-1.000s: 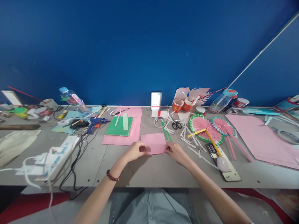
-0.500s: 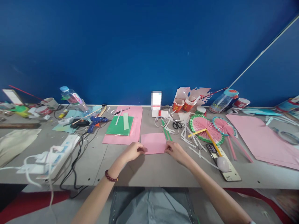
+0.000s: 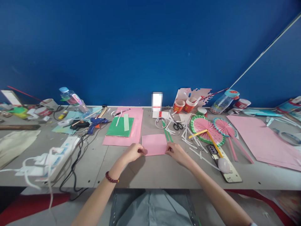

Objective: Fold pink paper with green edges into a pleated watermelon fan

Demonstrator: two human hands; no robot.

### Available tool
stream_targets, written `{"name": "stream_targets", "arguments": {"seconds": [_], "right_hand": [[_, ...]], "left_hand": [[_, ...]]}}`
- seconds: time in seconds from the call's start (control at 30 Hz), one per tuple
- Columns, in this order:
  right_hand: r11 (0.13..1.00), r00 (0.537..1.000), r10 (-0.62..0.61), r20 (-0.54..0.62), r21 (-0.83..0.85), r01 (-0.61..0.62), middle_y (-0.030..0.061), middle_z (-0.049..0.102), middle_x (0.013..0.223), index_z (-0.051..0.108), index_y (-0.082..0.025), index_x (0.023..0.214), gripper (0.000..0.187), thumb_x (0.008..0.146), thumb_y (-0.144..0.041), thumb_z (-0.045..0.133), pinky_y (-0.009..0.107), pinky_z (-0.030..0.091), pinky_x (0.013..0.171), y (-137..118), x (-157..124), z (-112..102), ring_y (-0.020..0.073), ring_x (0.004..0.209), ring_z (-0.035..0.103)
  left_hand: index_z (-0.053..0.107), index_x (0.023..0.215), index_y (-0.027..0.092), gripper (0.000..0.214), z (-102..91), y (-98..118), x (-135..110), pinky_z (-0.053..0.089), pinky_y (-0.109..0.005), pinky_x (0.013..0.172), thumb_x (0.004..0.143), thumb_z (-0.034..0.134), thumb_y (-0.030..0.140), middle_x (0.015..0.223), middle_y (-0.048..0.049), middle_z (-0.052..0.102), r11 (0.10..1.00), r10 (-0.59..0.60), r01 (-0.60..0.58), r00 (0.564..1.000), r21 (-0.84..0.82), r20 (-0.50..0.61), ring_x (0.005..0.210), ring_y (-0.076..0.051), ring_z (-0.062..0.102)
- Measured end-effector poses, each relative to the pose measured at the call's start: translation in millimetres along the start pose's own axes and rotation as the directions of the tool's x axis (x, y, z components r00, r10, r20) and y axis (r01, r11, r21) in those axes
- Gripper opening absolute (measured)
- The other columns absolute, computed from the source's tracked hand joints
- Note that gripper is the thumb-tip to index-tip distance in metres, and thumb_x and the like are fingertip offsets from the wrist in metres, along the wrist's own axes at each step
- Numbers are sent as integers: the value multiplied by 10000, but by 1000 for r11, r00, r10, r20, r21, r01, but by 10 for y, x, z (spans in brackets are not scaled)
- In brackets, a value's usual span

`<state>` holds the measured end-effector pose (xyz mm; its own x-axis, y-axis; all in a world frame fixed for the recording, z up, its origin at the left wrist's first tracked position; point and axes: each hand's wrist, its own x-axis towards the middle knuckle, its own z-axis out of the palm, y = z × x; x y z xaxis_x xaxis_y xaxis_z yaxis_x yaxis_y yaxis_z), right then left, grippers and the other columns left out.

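A small pink paper sheet point(image 3: 154, 143) lies flat on the grey table point(image 3: 150, 171) in front of me. My left hand point(image 3: 134, 152) pinches its near left corner, fingers curled. My right hand point(image 3: 176, 153) pinches its near right corner the same way. Thin green strips point(image 3: 167, 134) lie just beyond the sheet's right edge. A beaded bracelet is on my left wrist.
Behind lie a large pink sheet with green card point(image 3: 120, 127), a blue glue gun point(image 3: 96, 122), scissors point(image 3: 178, 126), paper cups point(image 3: 178, 106), watermelon paper fans point(image 3: 204, 127), a ruler point(image 3: 225, 166), a power strip point(image 3: 60, 155) with cables, and another big pink sheet point(image 3: 263, 141) at right.
My left hand slid slightly left, from over the sheet's near edge to its left corner. The sheet and my right hand have barely moved.
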<state>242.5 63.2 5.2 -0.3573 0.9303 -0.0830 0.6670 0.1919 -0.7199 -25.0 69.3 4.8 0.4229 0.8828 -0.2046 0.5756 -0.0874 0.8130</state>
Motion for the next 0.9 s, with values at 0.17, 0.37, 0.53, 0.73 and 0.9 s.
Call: {"name": "stream_targets", "arguments": {"seconds": [0.17,0.37,0.53,0.73,0.9], "right_hand": [[1000,1000,-4,-9,-2,4,-4,569,672,564,-168,677,93,728,-91,559,231,350,634,12,3,11,136,661,524],[999,999,-29,-33,-22,28,-6,552,686,550,-173,693,115,746,-71,554,235,362,649,76,-4,72,135,675,510],[991,991,-73,-110,-117,60,11,550,752,542,-178,757,94,780,-89,563,268,393,701,79,-44,127,156,732,515],[922,966,-202,-164,-365,131,53,555,870,575,-183,807,95,870,-152,512,301,409,759,14,-182,196,195,850,509],[818,933,-330,-143,-537,207,44,566,891,613,-197,897,137,884,-130,494,278,399,748,38,-266,262,177,827,490]], "left_hand": [[708,695,168,127,2,52,-33,462,-278,727,721,621,257,807,-59,703,999,30,-29,999,45,-14,773,-192,642],[658,671,168,138,43,70,-76,437,-270,691,761,590,248,793,-48,660,992,51,-46,998,119,-40,751,-178,607],[591,820,177,167,126,27,-112,419,-261,672,738,495,68,793,-16,615,986,83,-66,990,155,-110,720,-153,570],[585,848,187,241,146,144,-195,438,-270,740,795,407,34,924,-42,570,951,152,-124,985,284,-78,851,-160,558],[576,1041,218,460,211,225,-306,439,-333,825,765,345,-69,1001,-45,580,814,258,-196,965,546,-38,954,-189,518]]}}
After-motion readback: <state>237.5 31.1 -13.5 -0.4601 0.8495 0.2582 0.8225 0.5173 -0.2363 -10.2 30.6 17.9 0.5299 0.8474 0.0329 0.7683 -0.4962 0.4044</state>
